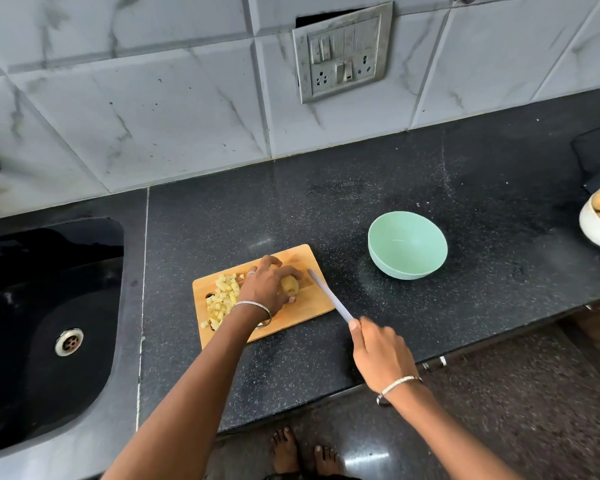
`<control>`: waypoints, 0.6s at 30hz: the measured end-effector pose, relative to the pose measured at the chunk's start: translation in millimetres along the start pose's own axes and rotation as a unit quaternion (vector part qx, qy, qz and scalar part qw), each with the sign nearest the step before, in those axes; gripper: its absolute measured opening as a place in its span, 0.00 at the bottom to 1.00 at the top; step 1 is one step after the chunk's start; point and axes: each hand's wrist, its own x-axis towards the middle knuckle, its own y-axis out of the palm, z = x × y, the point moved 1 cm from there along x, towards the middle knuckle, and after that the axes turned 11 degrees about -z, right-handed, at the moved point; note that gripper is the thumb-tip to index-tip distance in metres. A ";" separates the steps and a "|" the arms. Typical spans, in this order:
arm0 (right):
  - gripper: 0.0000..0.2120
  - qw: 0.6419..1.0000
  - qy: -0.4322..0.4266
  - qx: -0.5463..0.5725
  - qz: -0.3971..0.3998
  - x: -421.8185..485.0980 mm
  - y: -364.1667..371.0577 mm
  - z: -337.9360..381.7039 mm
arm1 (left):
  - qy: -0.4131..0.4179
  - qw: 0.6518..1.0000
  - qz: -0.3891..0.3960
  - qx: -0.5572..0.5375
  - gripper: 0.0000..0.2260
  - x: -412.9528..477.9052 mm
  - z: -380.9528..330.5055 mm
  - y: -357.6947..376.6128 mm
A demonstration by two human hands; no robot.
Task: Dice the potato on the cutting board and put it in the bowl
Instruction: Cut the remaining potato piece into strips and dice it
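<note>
Potato stub [289, 285] is gripped by the left hand [267, 289] mid cutting board [305, 306], dice [222, 299] heaped at the board's left end (bowl [407, 244] off its right). Knife [329, 296] is clasped by the right hand [381, 351]; stub judged firm, slippery, best pinned from above.

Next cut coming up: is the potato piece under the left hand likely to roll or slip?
The potato piece looks rounded, so it may roll if the left hand lets go. Its smooth yellow surface is probably slippery.

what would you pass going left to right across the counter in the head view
sink → cutting board → green bowl → white bowl of potatoes
</note>
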 end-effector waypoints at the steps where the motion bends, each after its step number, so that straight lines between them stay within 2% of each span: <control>1: 0.19 1.000 0.001 0.006 0.003 5.7 0.0 5.9 | -0.006 1.000 -0.011 -0.012 0.22 -1.2 0.7 1.6; 4: 0.18 1.000 0.011 0.020 0.020 19.6 0.2 25.0 | -0.036 0.995 -0.050 -0.079 0.27 -6.4 2.6 7.0; 6: 0.18 0.999 0.013 0.026 0.036 24.9 1.0 37.7 | -0.050 0.990 -0.076 -0.107 0.26 -11.0 4.5 9.6; 11: 0.19 0.998 -0.008 0.030 0.056 26.8 7.1 58.6 | -0.074 0.980 -0.126 -0.135 0.23 -18.6 10.3 16.2; 18: 0.18 0.998 -0.043 -0.014 0.035 28.6 7.2 66.3 | -0.079 0.973 -0.152 -0.155 0.23 -23.0 10.0 16.6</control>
